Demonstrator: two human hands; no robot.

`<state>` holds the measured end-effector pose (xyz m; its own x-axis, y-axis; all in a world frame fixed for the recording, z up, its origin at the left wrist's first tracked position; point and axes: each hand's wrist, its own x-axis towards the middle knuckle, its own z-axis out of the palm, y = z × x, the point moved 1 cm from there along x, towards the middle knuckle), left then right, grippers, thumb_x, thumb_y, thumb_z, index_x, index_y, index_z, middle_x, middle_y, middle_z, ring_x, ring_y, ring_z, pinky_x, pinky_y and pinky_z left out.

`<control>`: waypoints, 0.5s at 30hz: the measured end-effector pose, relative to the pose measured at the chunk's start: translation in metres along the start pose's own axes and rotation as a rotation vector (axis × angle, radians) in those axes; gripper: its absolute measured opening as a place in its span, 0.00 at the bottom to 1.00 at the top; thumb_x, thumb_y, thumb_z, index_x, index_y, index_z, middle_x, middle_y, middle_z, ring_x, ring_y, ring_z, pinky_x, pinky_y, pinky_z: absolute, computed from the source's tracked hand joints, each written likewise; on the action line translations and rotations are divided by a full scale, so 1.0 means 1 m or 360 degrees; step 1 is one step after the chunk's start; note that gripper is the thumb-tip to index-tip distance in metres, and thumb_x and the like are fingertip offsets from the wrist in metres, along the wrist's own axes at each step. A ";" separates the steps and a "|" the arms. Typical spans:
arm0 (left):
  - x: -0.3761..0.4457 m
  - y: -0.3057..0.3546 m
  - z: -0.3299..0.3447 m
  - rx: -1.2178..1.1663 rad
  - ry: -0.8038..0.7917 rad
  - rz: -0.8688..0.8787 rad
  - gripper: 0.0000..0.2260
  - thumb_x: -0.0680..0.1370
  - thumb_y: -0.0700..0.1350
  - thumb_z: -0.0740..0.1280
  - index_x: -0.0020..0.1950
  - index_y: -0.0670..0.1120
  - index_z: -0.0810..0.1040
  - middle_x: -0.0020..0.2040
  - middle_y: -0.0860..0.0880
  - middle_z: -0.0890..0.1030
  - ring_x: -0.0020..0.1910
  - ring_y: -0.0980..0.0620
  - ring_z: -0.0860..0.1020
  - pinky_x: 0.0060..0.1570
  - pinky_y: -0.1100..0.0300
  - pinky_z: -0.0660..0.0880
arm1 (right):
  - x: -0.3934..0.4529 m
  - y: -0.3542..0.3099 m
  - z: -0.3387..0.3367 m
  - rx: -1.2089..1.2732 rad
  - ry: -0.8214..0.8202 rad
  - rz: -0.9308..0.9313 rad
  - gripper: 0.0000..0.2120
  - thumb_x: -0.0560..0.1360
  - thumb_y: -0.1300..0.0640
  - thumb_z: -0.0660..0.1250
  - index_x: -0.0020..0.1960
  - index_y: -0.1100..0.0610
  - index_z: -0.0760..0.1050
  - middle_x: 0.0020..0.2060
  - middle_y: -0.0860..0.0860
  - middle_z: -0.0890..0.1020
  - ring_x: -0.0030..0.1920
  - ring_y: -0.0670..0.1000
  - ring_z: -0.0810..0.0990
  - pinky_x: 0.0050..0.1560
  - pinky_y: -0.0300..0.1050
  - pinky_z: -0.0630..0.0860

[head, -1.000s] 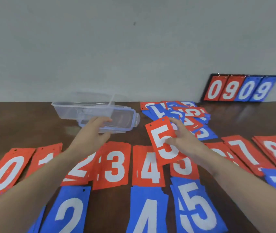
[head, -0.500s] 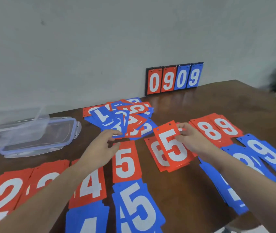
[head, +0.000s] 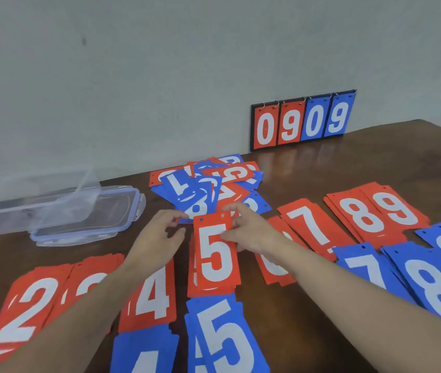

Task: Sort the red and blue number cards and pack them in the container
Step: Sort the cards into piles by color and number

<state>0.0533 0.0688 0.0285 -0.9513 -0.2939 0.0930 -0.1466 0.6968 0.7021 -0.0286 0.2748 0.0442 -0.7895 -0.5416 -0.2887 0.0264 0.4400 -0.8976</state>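
Note:
My right hand (head: 251,235) pinches a red 5 card (head: 216,254) by its upper right edge and holds it flat over the red 5 stack (head: 195,286). My left hand (head: 157,238) hovers with loosely spread fingers at the near edge of the mixed heap of red and blue cards (head: 208,184) and holds nothing. Sorted red stacks lie in a row: 2 (head: 31,305), 4 (head: 152,292), 7 (head: 310,227), 8 and 9 (head: 375,211). Blue stacks 4 (head: 144,354), 5 (head: 222,337), 7 (head: 367,267) and 8 (head: 434,286) lie nearer. The clear container (head: 25,211) stands at the left.
The container's lid (head: 93,222) lies beside it on the brown table (head: 308,305). A scoreboard reading 0909 (head: 302,119) leans against the grey wall at the back. The table's right edge shows at the far right.
My right hand has carried the red 5 card left, from over the red 6 stack onto the red 5 stack. My left hand has stayed by the mixed heap.

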 end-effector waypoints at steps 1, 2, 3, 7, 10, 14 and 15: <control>0.000 -0.004 -0.003 0.0018 0.0013 -0.0016 0.12 0.81 0.42 0.66 0.62 0.57 0.75 0.66 0.54 0.75 0.61 0.58 0.74 0.59 0.64 0.72 | 0.004 0.000 0.006 -0.0112 -0.0012 -0.0044 0.23 0.78 0.58 0.71 0.68 0.47 0.66 0.52 0.50 0.83 0.50 0.48 0.84 0.50 0.45 0.84; 0.000 -0.007 -0.005 0.0039 0.0021 -0.0035 0.13 0.81 0.42 0.66 0.63 0.56 0.75 0.66 0.55 0.74 0.61 0.58 0.74 0.58 0.64 0.71 | 0.008 0.001 0.011 -0.0247 -0.0013 -0.0087 0.22 0.77 0.56 0.71 0.67 0.47 0.67 0.52 0.49 0.82 0.51 0.48 0.84 0.52 0.47 0.83; 0.001 -0.010 -0.008 0.0056 0.0029 -0.0051 0.13 0.81 0.42 0.66 0.64 0.55 0.76 0.66 0.55 0.74 0.61 0.59 0.74 0.59 0.64 0.71 | 0.012 0.002 0.015 -0.0404 -0.0003 -0.0127 0.22 0.77 0.55 0.71 0.67 0.48 0.67 0.54 0.48 0.81 0.53 0.49 0.82 0.55 0.47 0.82; 0.007 -0.016 -0.011 0.0074 0.0076 -0.0063 0.13 0.81 0.42 0.66 0.63 0.55 0.76 0.66 0.57 0.74 0.61 0.59 0.74 0.58 0.65 0.71 | 0.026 0.008 0.011 -0.0830 0.0168 -0.0281 0.24 0.75 0.51 0.73 0.69 0.46 0.69 0.64 0.47 0.74 0.67 0.50 0.69 0.63 0.47 0.74; 0.018 -0.019 -0.009 0.0091 0.0100 -0.0084 0.13 0.81 0.42 0.65 0.64 0.55 0.76 0.65 0.57 0.74 0.61 0.59 0.73 0.55 0.68 0.69 | 0.041 0.013 -0.004 -0.0791 0.0215 -0.0402 0.18 0.76 0.52 0.71 0.64 0.46 0.74 0.57 0.44 0.75 0.62 0.47 0.69 0.56 0.41 0.70; 0.044 -0.019 -0.002 0.0033 0.0185 -0.0195 0.13 0.81 0.44 0.66 0.65 0.53 0.74 0.61 0.55 0.75 0.61 0.55 0.75 0.48 0.69 0.70 | 0.067 0.016 -0.030 -0.0751 0.0272 -0.0426 0.10 0.77 0.52 0.70 0.57 0.44 0.76 0.53 0.44 0.79 0.59 0.48 0.75 0.57 0.44 0.76; 0.052 -0.018 0.000 0.0015 0.0227 -0.0219 0.13 0.81 0.45 0.66 0.65 0.52 0.74 0.61 0.54 0.76 0.61 0.54 0.75 0.48 0.68 0.71 | 0.073 0.015 -0.036 -0.0738 0.0297 -0.0424 0.10 0.77 0.53 0.69 0.58 0.46 0.77 0.53 0.45 0.80 0.58 0.48 0.76 0.57 0.45 0.77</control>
<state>0.0069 0.0408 0.0203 -0.8743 -0.4757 0.0962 -0.2755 0.6496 0.7086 -0.1080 0.2675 0.0218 -0.8282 -0.5596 0.0294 -0.4274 0.5969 -0.6790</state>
